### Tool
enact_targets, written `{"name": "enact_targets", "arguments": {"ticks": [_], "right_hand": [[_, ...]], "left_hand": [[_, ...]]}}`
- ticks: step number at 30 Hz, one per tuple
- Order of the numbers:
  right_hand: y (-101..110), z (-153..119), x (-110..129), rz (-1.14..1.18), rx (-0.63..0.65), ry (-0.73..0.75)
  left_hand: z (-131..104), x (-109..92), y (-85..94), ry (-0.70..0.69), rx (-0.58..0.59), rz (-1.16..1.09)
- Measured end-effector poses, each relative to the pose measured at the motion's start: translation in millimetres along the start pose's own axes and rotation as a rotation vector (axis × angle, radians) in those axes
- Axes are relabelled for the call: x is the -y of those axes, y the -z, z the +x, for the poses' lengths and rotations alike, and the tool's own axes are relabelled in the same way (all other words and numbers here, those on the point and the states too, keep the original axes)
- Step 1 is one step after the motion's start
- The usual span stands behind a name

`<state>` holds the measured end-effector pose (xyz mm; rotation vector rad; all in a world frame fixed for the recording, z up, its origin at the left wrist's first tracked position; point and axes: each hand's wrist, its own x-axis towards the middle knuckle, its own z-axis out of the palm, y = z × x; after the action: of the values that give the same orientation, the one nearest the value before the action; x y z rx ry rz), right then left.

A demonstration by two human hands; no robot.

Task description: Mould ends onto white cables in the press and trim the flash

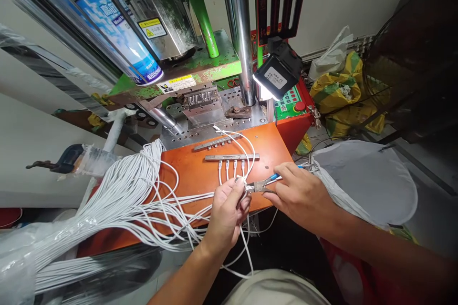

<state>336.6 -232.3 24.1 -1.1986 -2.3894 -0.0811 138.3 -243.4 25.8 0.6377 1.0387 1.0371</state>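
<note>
The left hand (229, 205) pinches the end of a white cable (246, 243) between thumb and fingertips, holding it just over the near edge of the orange work plate (200, 176), while the right hand (296, 190) is closed around the blue-handled cutters (263, 184), whose nose meets the cable end right at the left fingertips — whether the blades are closed on it is too small to tell. This looks like the trimming step: a moulded cable end being snipped clean. Just beyond the hands, four more cable ends with small plugs (231, 167) hang in a row from a metal bar (232, 157), and a second bar (216, 143) lies behind it near the machine's metal mould block (202, 100). A thick bundle of white cables (118, 195) fans off to the left, partly in clear plastic. A work lamp (277, 78) shines down on the plate. The next move, as I judge it, calls for a steady pinch and a careful line-up of the cutter tips — close to the plug without nicking the cable.
</note>
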Motion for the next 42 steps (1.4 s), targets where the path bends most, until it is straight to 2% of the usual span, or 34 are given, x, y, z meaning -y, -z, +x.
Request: {"name": "enact_targets", "arguments": {"ticks": [9, 12, 16, 18, 21, 27, 34, 38, 40, 42], "right_hand": [[2.8, 1.2, -3.8, -0.034, -0.017, 0.084], [2.3, -0.2, -6.5, -0.024, 0.025, 0.112], [-1.8, -3.0, -11.5, 0.214, 0.211, -0.018], [-3.6, -5.1, -9.7, 0.324, 0.255, -0.114], [-6.2, -10.3, 3.2, 0.337, 0.187, -0.201], [-15.9, -18.8, 38.4, 0.211, 0.005, -0.296], [-21.0, -16.6, 44.7, 0.146, -0.038, -0.292], [-17.6, -17.2, 34.3, 0.286, 0.083, -0.289], [-15.1, -16.9, 24.0, 0.486, 0.204, -0.339], [-13.2, -16.3, 12.0, 0.805, 0.373, -0.42]], "left_hand": [[-5.0, 0.3, -6.6, -0.021, -0.058, 0.058], [-6.8, 0.9, -5.3, 0.002, -0.046, 0.036], [-7.8, 2.2, -1.8, 0.014, 0.009, -0.016], [-7.7, 4.6, 0.1, -0.021, 0.015, -0.034], [-6.6, 11.7, 2.5, -0.134, -0.027, -0.03], [-3.5, 29.8, 5.5, -0.335, -0.149, 0.061], [-0.8, 37.5, 5.2, -0.404, -0.175, 0.112], [1.0, 31.4, 6.2, -0.339, -0.128, 0.086], [0.7, 23.6, 7.4, -0.233, -0.052, 0.051], [-0.9, 13.8, 8.9, -0.093, 0.061, 0.008]]}}
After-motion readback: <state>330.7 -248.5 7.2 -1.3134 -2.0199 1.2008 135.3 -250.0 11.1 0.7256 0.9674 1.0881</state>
